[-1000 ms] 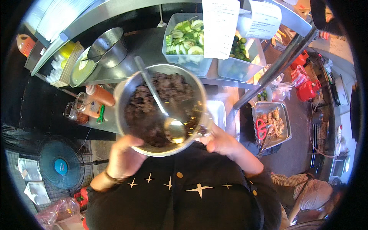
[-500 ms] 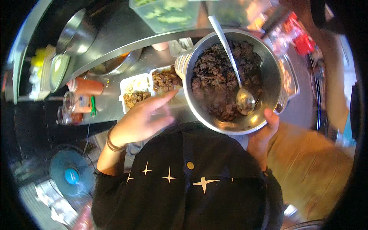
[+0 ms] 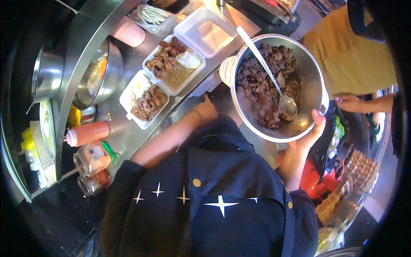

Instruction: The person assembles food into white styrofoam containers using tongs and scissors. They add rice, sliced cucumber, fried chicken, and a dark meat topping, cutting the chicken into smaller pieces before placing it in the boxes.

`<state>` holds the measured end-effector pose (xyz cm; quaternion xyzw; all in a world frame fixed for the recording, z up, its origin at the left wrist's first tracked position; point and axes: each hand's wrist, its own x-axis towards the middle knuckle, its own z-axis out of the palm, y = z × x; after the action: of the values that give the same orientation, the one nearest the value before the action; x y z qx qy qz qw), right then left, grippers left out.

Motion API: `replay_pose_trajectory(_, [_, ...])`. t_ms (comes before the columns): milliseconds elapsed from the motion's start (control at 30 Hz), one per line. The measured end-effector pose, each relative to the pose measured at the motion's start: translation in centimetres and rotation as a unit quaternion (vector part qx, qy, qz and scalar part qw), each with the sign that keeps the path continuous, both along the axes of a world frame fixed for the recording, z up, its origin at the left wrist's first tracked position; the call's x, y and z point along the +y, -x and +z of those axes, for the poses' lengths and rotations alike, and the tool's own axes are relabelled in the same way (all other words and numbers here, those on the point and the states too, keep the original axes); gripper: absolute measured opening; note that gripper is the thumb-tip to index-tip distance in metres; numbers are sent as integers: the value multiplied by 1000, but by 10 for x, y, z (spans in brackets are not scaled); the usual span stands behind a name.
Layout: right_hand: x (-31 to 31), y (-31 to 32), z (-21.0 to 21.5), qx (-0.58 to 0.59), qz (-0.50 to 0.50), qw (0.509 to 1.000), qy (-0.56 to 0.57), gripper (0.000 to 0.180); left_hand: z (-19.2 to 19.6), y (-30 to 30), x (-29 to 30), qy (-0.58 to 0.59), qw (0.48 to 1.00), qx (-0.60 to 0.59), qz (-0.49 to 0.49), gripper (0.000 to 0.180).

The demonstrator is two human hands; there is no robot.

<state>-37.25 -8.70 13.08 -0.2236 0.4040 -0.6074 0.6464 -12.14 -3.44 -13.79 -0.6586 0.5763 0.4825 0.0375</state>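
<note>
A metal pot (image 3: 319, 73) of dark chopped cooked meat (image 3: 267, 85) is tilted toward me, a metal spoon (image 3: 287, 107) resting inside it. My right hand (image 3: 314, 130) is closed on its lower right rim, thumb on the outside. My left hand (image 3: 204, 112) reaches low beside the counter's edge, near a translucent plastic piece (image 3: 204, 87); most of its fingers are hidden. Left of the pot stand two open white takeaway boxes: a larger box (image 3: 174, 91) with meat, rice and a fried egg, and a smaller box (image 3: 129, 112) with meat and egg.
At left are a sauce bottle (image 3: 92, 132), glass jars (image 3: 93, 156) and a steel bowl (image 3: 112, 81). A metal shelf edge (image 3: 70, 81) runs above them. A co-worker (image 3: 351, 55) stands at upper right, one hand showing. Egg trays (image 3: 351, 182) are stacked at lower right.
My view and body have turned rightward, with the pot still in my right hand. My left hand has moved from beside the food boxes down to the counter's edge.
</note>
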Motion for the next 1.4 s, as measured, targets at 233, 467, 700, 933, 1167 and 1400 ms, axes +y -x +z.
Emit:
replay_pose_trajectory(233, [67,24,-28,-7,33,999,-36,61,257,-22,45,303,938,-83,146,22])
replay_pose_trajectory(467, [77,-51,4,-63,233,970,-18,60,374,-52,71,589,788,-142,-108,35])
replay_pose_trajectory(700, [77,-114,20,-101,366,923,-67,46,375,-81,141,568,806,-159,54,17])
replay_pose_trajectory(933, [68,-138,-1,-107,414,901,-74,43,386,-111,180,618,728,-296,0,27])
replay_pose_trajectory(1167, [57,-171,-6,-125,356,920,-103,40,350,-97,184,618,724,-303,30,20])
replay_pose_trajectory(1400, [47,-176,-36,-99,338,931,-100,40,328,-104,159,565,780,-217,157,9])
